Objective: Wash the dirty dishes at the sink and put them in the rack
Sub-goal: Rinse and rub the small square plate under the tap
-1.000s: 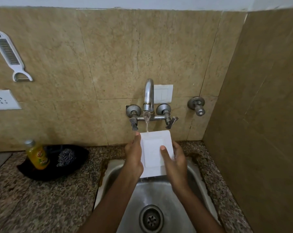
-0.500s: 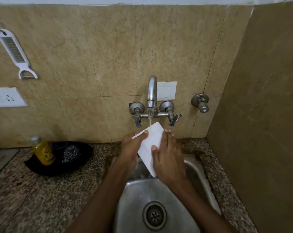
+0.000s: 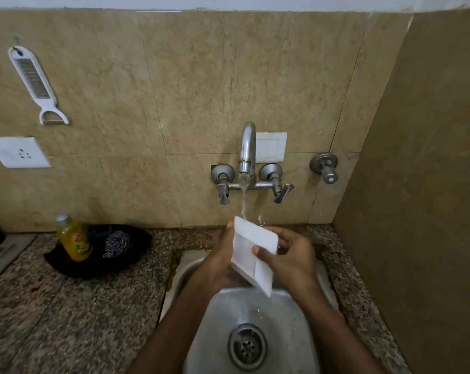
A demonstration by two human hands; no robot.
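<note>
Beige tiled walls (image 3: 201, 76) above speckled granite counter (image 3: 80, 306)

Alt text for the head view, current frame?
The left hand and right hand hold a square white plate tilted under the running tap, above a steel sink. A yellow bottle stands left of the sink.

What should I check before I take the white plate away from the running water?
1. Left hand grips the white plate: ok.
2. Right hand pinches its other edge: ok.
3. Water stream lands on the plate's top edge: ok.
4. Plate hangs over the sink: ok.
5. Plate is fully rinsed: cannot tell.
6. Rack is in view: not ok, none visible.
</note>
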